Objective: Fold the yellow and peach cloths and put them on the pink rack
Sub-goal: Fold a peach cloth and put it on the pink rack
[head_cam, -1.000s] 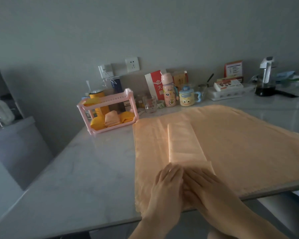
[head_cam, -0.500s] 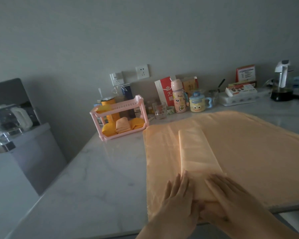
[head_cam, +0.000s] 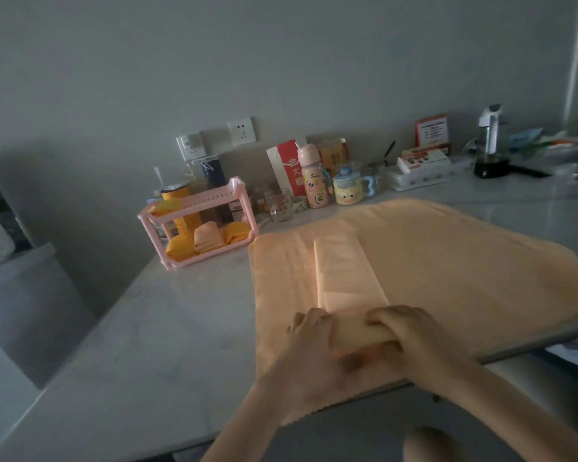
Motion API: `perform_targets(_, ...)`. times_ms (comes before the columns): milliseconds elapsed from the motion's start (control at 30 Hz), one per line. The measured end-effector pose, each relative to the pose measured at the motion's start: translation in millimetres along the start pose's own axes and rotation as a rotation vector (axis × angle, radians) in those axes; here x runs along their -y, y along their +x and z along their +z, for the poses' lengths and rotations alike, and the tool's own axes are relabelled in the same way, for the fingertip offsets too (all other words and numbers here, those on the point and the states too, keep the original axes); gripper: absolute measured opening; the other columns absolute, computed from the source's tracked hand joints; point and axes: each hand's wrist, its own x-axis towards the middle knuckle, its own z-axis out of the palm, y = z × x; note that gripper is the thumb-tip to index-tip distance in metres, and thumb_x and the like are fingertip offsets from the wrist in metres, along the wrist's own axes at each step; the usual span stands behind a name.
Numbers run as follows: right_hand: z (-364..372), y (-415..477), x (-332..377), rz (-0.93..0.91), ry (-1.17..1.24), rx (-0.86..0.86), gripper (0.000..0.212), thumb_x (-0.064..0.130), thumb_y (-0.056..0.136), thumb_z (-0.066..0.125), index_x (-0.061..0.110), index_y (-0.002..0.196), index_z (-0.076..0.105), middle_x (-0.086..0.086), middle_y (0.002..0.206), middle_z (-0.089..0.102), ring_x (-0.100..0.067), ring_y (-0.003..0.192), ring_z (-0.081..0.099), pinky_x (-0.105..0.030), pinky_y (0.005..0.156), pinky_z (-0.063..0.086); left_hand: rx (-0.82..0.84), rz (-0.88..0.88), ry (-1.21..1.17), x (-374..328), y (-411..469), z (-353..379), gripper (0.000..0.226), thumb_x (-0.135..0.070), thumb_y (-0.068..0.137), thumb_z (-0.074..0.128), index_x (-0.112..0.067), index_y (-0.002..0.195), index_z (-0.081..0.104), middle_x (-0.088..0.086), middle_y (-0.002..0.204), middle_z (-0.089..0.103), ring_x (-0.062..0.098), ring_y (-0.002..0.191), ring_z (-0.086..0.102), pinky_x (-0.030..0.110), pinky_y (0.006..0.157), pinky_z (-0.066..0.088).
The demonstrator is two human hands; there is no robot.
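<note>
Grey wall is seen behind a pale marbled counter (head_cam: 147,345), all in dim light. Most of the counter's right half is covered by a large spread cloth (head_cam: 464,271) of peach-orange, laid flat and overhanging the near edge. Whether it is a work mat or one more piece to be folded cannot be told.

On top of it, towards its left side, a peach cloth (head_cam: 344,275) is laid out as a long narrow strip, already folded lengthwise and running away from the viewer. Its near end is raised off the spread cloth and turned over, so the crosswise fold is judged to be just starting.

That raised end is grasped from both sides. It is clasped by the left hand (head_cam: 309,341) with curled fingers at its left edge, and the fingers of the right hand (head_cam: 411,331) are wrapped over its top at the right.

The pink rack (head_cam: 214,199) is stood well apart at the back left, near the wall. On its lower shelf three folded cloths are already placed side by side: a yellow bundle (head_cam: 177,246), a peach bundle (head_cam: 207,240) and a second yellow bundle (head_cam: 236,232). Something yellow is also seen on the upper shelf.

The task is therefore judged well advanced: this strip remains to be folded short and carried to the rack.
</note>
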Motion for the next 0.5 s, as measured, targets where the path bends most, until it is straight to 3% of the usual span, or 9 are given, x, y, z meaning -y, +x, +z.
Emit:
perform_targets(133, 6, 5, -4, 0.054, 0.101, -0.107, 0.051, -0.002, 0.081, 0.045, 0.026, 0.12, 0.06, 0.005, 0.118, 0.06, -0.016, 0.107, 0.052, -0.03, 0.087, 0.045, -0.125, 0.01, -0.107, 11, -3, 6, 0.032, -0.032, 0.091, 0.047, -0.027, 0.122, 0.056, -0.007, 0.121, 0.054, 0.015, 0.108, 0.044, 0.033, 0.099, 0.036)
perform_targets(267, 3, -1, -1, -0.066, 0.141, -0.152, 0.041, -0.003, 0.082, 0.054, 0.022, 0.112, 0.068, 0.007, 0.114, 0.065, -0.013, 0.106, 0.059, -0.018, 0.087, 0.042, -0.24, -0.039, -0.173, 14, -16, 4, 0.038, -0.038, 0.091, 0.033, -0.036, 0.12, 0.057, -0.011, 0.128, 0.052, 0.01, 0.118, 0.043, 0.023, 0.1, 0.033)
perform_targets(367, 2, -19, -3, -0.167, 0.136, -0.177, 0.042, -0.005, 0.074, 0.058, 0.021, 0.105, 0.071, 0.008, 0.112, 0.067, -0.008, 0.105, 0.06, -0.007, 0.092, 0.032, -0.247, 0.106, 0.074, 12, -29, 5, 0.044, -0.027, 0.091, 0.044, -0.027, 0.135, 0.043, -0.003, 0.143, 0.04, 0.019, 0.133, 0.035, 0.027, 0.108, 0.026)
perform_targets(433, -2, -32, -4, -0.199, 0.196, -0.113, 0.043, 0.003, 0.07, 0.056, 0.026, 0.103, 0.069, 0.019, 0.11, 0.064, 0.004, 0.104, 0.055, 0.002, 0.093, 0.025, -0.284, 0.233, 0.103, 12, -39, 9, 0.055, -0.011, 0.075, 0.066, -0.018, 0.127, 0.048, 0.003, 0.129, 0.057, 0.021, 0.119, 0.054, 0.028, 0.096, 0.044)
perform_targets(500, -3, -43, -11, -0.219, 0.25, -0.097, 0.043, 0.015, 0.073, 0.057, 0.033, 0.111, 0.061, 0.035, 0.114, 0.054, 0.018, 0.112, 0.043, 0.005, 0.093, 0.024, -0.318, 0.393, 0.125, 18, -46, 22, 0.052, -0.015, 0.066, 0.06, -0.014, 0.117, 0.051, 0.003, 0.114, 0.066, 0.016, 0.108, 0.059, 0.023, 0.091, 0.045)
